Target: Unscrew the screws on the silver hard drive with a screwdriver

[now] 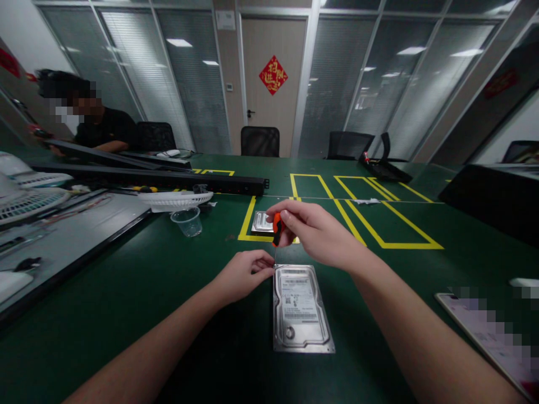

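Note:
A silver hard drive [297, 314] with a white label lies flat on the green table in front of me. My right hand [305, 227] grips the orange and black handle of a screwdriver [277, 227]. Its thin shaft points down to the drive's far left corner. Beside that same corner, my left hand [246, 275] has thumb and fingertips drawn together close to the screwdriver's tip. What they pinch, if anything, is too small to tell. Past my hands sits a second, smaller-looking hard drive [261, 221], partly covered by the right hand.
Yellow tape rectangles [412, 245] mark the table. To the left are a clear plastic cup [187, 222], a white fan grille [177, 197], long black bars [219, 184] and a grey panel [84, 235]. A phone [475, 331] lies at right. Another person [107, 129] sits far left.

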`<action>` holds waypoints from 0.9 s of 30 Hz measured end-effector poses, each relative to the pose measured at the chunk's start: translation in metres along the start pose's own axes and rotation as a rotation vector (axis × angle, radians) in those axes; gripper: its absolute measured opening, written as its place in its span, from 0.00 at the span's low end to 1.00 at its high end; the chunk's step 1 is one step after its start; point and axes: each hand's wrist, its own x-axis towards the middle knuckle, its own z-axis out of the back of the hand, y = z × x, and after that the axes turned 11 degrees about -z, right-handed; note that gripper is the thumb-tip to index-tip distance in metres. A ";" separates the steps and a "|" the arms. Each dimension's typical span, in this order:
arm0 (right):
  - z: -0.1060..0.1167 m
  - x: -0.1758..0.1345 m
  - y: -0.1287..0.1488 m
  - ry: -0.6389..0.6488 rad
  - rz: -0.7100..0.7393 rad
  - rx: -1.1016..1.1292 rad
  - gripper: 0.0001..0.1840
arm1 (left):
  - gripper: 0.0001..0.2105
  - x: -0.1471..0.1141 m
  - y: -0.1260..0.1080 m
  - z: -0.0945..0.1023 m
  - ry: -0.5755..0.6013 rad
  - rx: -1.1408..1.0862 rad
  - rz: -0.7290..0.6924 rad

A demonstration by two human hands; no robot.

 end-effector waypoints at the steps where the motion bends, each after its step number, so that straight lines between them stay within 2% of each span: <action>1: 0.000 0.000 0.000 -0.006 -0.004 0.007 0.15 | 0.10 0.000 0.000 0.000 -0.002 -0.001 0.002; 4: 0.000 0.000 -0.001 -0.039 0.009 0.017 0.07 | 0.10 0.000 0.000 0.000 -0.003 0.003 0.007; 8: -0.001 -0.003 -0.001 -0.076 0.026 0.000 0.07 | 0.10 0.000 -0.002 0.001 0.005 0.016 0.017; 11: -0.001 -0.005 0.001 -0.039 0.069 0.005 0.03 | 0.10 0.001 -0.003 0.002 0.008 0.023 0.020; 15: 0.000 -0.004 0.004 0.037 0.040 -0.041 0.09 | 0.10 0.000 -0.003 0.001 0.003 0.013 0.012; 19: 0.001 -0.002 0.001 0.029 0.007 -0.045 0.16 | 0.10 0.000 -0.002 0.001 0.004 0.006 0.018; 23: -0.001 -0.001 -0.001 -0.045 -0.007 -0.016 0.10 | 0.10 0.000 -0.002 0.001 0.004 0.001 0.011; 27: -0.004 -0.002 -0.001 -0.107 0.019 -0.012 0.10 | 0.09 0.000 -0.004 0.001 -0.002 0.017 0.008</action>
